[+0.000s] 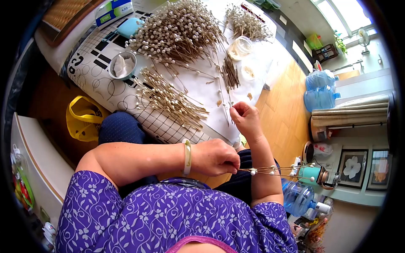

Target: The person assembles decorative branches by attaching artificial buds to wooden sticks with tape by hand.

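My left hand (218, 157), with a pale bangle on its wrist, is closed around a few thin stems with white buds (272, 170), which stick out to the right across my right forearm. My right hand (246, 119) pinches a thin brown stem (231, 105) between thumb and fingers at the table's near right edge. Just beyond it lies a bundle of bare brown sticks (230, 72). A sheaf of budded stems (171, 98) rests to the left, its cut ends toward my hands. Behind is a large heap of white-budded stems (179, 31).
On the table (88, 80) stand a bowl with white tissue (122, 65), a teal case (129, 28), a clear tub (239, 47) and a small round dish (248, 71). A smaller bunch (248, 24) lies behind. A yellow bag (82, 120) and water bottles (320, 97) are on the floor.
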`<move>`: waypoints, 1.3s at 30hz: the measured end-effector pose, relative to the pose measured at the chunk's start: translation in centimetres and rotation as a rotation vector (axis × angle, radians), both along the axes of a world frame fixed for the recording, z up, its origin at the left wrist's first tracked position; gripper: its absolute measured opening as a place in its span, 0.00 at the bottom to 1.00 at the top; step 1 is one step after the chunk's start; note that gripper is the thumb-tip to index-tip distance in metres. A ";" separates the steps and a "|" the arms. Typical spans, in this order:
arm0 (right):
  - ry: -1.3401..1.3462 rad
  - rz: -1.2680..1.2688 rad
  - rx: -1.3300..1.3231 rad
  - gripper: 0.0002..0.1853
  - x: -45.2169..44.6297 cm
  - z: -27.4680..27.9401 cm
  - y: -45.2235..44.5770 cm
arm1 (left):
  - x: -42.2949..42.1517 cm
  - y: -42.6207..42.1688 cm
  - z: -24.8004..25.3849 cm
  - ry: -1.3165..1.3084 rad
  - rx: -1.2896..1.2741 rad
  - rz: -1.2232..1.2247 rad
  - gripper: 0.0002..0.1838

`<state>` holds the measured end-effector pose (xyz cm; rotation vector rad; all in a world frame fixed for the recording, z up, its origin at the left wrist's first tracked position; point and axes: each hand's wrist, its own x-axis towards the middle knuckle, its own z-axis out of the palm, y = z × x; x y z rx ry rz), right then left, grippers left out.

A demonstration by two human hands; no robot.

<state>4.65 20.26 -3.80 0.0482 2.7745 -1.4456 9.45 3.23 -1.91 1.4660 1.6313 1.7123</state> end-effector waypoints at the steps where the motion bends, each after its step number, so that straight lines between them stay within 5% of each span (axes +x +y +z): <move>1: 0.002 -0.003 0.000 0.07 0.0 -0.2 0.2 | -0.1 0.0 0.0 -0.003 0.003 -0.001 0.05; 14: -0.035 0.047 0.083 0.08 0.4 -0.9 0.3 | -0.1 -0.2 0.3 -0.024 0.027 -0.003 0.04; 20: 0.053 0.116 0.393 0.11 -0.8 0.2 -0.4 | -0.4 0.0 -0.1 -0.019 0.011 0.002 0.05; 23: -0.217 0.084 0.314 0.10 -1.6 1.0 -0.7 | -0.8 -0.1 0.0 0.033 -0.027 0.076 0.05; 29: -0.049 0.102 0.317 0.09 -0.7 -0.2 -0.6 | -1.5 -0.5 0.0 0.072 -0.116 0.187 0.05; 31: 0.042 0.099 0.274 0.08 0.0 -0.6 0.1 | -1.7 -0.6 0.2 0.088 -0.136 0.196 0.05; 34: -0.224 -0.021 -0.428 0.06 1.2 0.9 0.7 | -2.2 -1.0 0.4 0.102 -0.137 0.265 0.04; 39: -0.055 -0.033 -0.697 0.03 1.9 2.4 -0.3 | -3.7 -1.2 1.1 -0.007 -0.136 0.443 0.03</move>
